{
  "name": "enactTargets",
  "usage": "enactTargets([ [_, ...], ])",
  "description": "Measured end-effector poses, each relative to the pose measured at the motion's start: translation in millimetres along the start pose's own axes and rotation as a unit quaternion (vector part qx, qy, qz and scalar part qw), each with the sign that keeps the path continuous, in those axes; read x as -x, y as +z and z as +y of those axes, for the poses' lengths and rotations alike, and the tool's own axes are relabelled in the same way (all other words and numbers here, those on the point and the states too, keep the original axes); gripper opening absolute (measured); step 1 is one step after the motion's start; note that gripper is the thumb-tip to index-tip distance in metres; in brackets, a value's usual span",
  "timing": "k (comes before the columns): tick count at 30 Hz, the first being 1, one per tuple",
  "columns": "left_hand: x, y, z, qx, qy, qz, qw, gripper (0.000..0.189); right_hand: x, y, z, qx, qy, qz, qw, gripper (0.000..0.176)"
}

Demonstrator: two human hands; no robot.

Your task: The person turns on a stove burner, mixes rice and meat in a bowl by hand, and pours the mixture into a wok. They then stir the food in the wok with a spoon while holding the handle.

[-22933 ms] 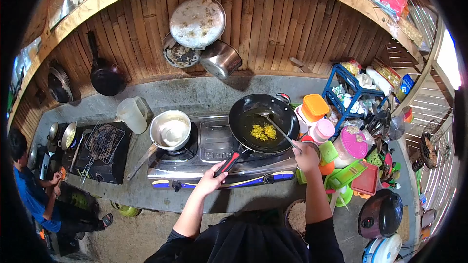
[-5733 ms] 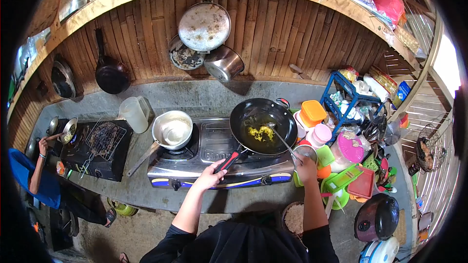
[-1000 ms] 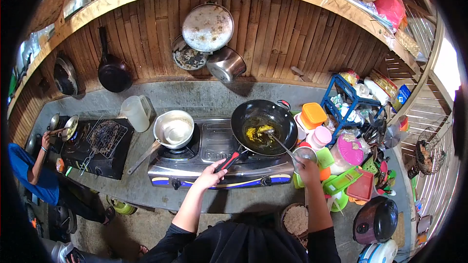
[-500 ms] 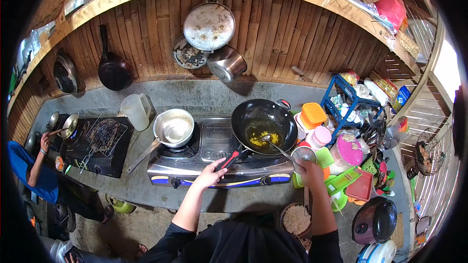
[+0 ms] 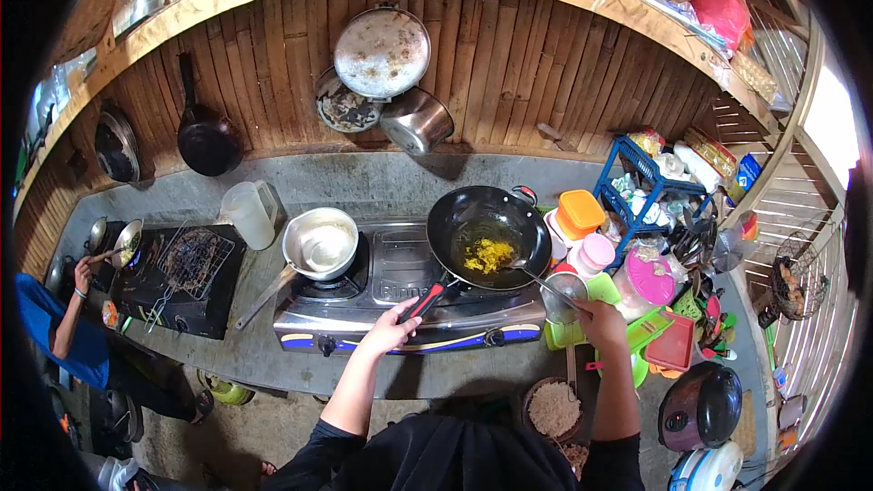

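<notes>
Currently | glossy black wok point(image 5: 451, 224), yellow clump point(image 5: 488, 255) | left hand point(image 5: 389, 329) grips handle point(image 5: 424, 301); right hand point(image 5: 600, 323), utensil point(image 5: 551, 288)

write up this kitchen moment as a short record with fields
left-hand grip: closed around the wok handle
right-hand grip: holding a metal spoon
spoon end: inside the black wok, near shredded yellow food
stove: wok on the right, light-coloured saucepan on the left
wall: black frying pan and steel pot hanging
other person: blue top, far left
</notes>
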State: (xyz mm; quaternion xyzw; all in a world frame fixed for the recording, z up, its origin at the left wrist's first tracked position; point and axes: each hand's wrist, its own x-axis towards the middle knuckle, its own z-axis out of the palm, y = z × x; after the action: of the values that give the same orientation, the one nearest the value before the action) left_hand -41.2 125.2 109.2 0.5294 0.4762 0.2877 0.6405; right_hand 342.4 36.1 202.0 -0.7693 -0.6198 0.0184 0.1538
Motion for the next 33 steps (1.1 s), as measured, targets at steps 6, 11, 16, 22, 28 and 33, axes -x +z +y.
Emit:
enactTargets([
  [6, 1, 0, 2, 0.001, -0.005, -0.003, 1.0, 0.052, -23, 56, -9, -0.089, 0.02, 0.013, 0.996, 0.028],
  [11, -2, -2, -2, 0.005, -0.004, -0.004, 1.0, 0.052, -36, 77, -26, -0.151, -0.013, 0.052, 0.987, 0.028],
  [16, -2, -2, -4, -0.008, 0.005, 0.002, 1.0, 0.052, -39, 78, -31, -0.176, -0.004, 0.047, 0.983, 0.028],
  [22, -2, -1, -5, 0.011, -0.001, 0.002, 1.0, 0.052, -30, 57, -13, -0.095, 0.03, 0.012, 0.995, 0.027],
  [28, -1, 0, -5, 0.014, 0.006, 0.007, 1.0, 0.051, -4, 1, -4, -0.07, -0.029, -0.002, 0.997, 0.027],
  [33, -4, -1, -7, 0.027, 0.007, -0.001, 1.0, 0.051, 8, -35, -6, -0.031, 0.009, -0.02, 0.999, 0.026],
])
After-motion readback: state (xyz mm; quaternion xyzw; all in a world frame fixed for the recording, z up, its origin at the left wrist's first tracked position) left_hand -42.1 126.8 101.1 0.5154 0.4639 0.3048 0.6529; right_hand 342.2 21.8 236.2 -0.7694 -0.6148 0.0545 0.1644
